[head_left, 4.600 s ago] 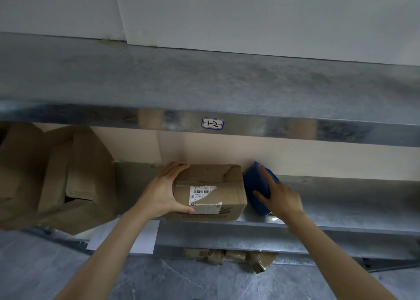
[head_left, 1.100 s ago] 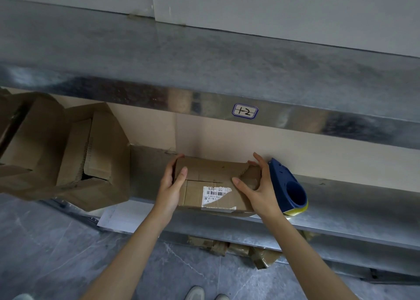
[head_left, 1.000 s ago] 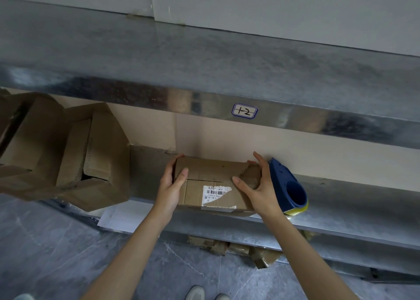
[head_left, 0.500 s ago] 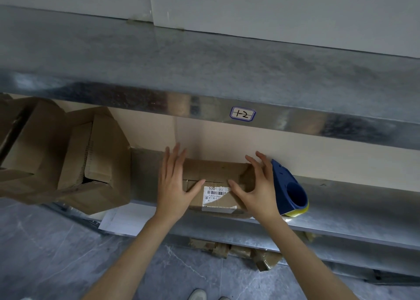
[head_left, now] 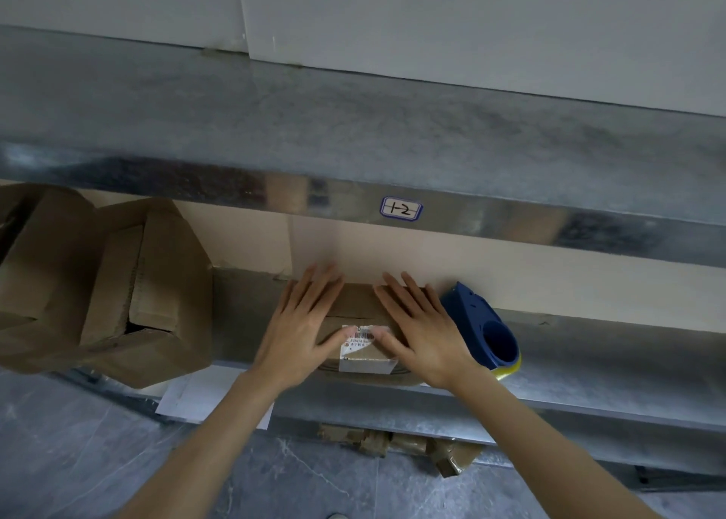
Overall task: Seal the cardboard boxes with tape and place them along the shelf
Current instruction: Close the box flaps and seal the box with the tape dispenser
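The box (head_left: 358, 311) sits on the shelf (head_left: 597, 365). The left hand (head_left: 298, 332) and right hand (head_left: 422, 332) lie flat on its top with fingers straight and spread. They hold nothing and only press down. To do this well, I think they should push evenly so the flaps lie level, and not let the box slide. The tape tool (head_left: 477, 332) stands just right of the box, easy to grab. The box is closed, so what is inside is hidden. Left of the box a big box (head_left: 157, 294) gapes open, and its inside is too dark to see.
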The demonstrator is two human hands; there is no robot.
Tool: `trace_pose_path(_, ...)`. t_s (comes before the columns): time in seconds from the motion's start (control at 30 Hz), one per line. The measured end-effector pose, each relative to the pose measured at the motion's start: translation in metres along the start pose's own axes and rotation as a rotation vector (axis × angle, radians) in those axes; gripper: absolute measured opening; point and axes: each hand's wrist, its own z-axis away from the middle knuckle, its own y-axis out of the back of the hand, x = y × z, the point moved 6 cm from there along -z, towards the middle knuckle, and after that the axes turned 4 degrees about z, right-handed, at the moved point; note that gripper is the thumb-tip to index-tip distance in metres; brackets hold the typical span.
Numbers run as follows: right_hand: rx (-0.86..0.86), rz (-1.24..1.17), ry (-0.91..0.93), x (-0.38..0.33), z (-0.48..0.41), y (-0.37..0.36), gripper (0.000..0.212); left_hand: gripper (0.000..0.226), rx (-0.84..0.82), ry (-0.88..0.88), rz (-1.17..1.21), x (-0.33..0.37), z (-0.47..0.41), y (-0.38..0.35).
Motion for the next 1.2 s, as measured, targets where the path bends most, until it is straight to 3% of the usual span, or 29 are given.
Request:
trace_pose_path(0.17,0.067,-0.168,-0.152,0.010,-0.004,-0.003,0.069,0.076,0.037,0.177,0.258,-0.010,-0.004,-0.004)
trace_pose_path(0.3,0.124,-0.585,-0.328,0.024,-0.006,-0.005,0.067,0.066,0.048,0.269,0.511,-0.018,-0.008,-0.009)
trace_pose_path(0.5,0.224,-0.945,-0.432,0.030,0.000,-0.007,0.055,0.051,0.098,0.408,0.969,-0.025,-0.004,-0.014)
trace_pose_path(0.73,0.212,-1.198,-0.523,0.031,0.004,-0.013,0.038,0.056,0.108,0.430,1.046,-0.029,-0.002,-0.017)
trace_pose_path(0.87,0.218,-1.226,-0.526,0.031,0.005,-0.015,0.037,0.053,0.106,0.485,1.117,-0.029,0.002,-0.018)
trace_pose_path(1.03,0.230,-1.200,-0.533,0.032,0.004,-0.015,0.034,0.047,0.119,0.451,1.048,-0.028,0.000,-0.016)
trace_pose_path(1.2,0.236,-1.166,-0.555,0.035,0.003,-0.016,0.027,0.041,0.233,0.395,0.862,-0.024,0.002,-0.002)
